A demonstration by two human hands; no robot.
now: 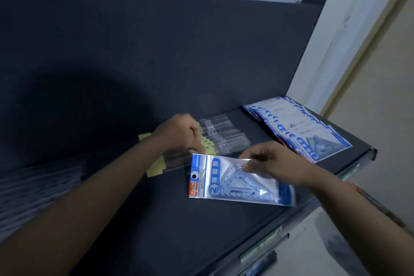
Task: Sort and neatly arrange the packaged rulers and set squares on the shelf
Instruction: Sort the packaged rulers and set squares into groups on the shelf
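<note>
My right hand pinches the top edge of a blue-and-clear set square packet, holding it just above the dark shelf. My left hand is closed over a pile of clear packaged rulers with yellow header cards; its fingertips grip the packs' near ends. A fanned row of several matching set square packets lies at the shelf's right end, apart from both hands.
The dark back panel rises behind the shelf. Blurred striped packets lie at the far left. The shelf's front edge runs diagonally at lower right, with lower shelves and label strips beneath. A pale wall stands to the right.
</note>
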